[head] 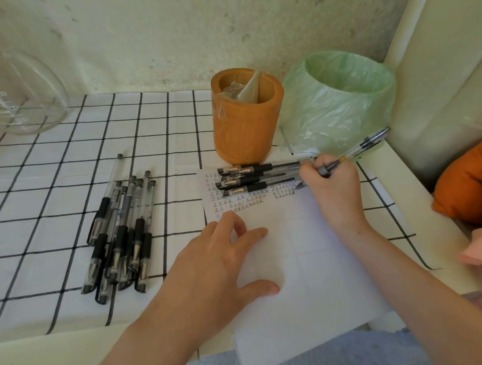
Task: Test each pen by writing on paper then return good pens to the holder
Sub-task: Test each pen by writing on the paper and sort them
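My right hand (335,189) grips a clear gel pen (359,148) with its tip down on a white sheet of paper (303,265), beside rows of small handwritten marks (242,203). Pressing flat on the sheet's left part is my left hand (222,262), fingers spread. Several capped black pens (251,176) lie side by side across the top of the paper. Left of the sheet, a pile of several more black pens (122,234) rests on the cloth. An orange pen holder (245,115) stands just behind the paper with crumpled clear plastic inside.
A small bin lined with a green plastic bag (341,96) stands right of the holder. A clear glass measuring jug (4,89) lies at the far left. The table wears a white black-grid cloth (38,181). An orange cushion (480,185) sits off the right edge.
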Action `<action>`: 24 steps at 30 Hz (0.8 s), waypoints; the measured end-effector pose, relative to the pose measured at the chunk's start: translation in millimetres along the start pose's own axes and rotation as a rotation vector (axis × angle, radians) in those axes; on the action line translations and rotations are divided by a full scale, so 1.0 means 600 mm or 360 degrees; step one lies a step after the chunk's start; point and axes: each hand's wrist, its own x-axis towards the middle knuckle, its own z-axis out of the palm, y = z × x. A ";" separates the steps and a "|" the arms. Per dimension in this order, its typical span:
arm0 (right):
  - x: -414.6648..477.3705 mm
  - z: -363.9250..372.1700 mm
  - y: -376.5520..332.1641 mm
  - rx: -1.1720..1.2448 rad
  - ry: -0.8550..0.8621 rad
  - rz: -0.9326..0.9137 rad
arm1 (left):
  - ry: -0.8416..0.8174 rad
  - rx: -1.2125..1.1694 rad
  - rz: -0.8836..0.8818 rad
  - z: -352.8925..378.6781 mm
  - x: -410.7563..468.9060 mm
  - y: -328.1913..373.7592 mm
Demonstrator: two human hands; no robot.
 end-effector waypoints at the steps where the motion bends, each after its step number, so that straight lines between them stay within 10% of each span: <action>1: 0.000 -0.002 -0.003 0.0083 0.0027 0.0067 | -0.0003 -0.0005 0.0001 0.000 0.000 0.000; 24: -0.013 -0.059 -0.106 0.1240 -0.0738 0.0721 | 0.0030 0.0002 0.0002 0.000 0.004 0.002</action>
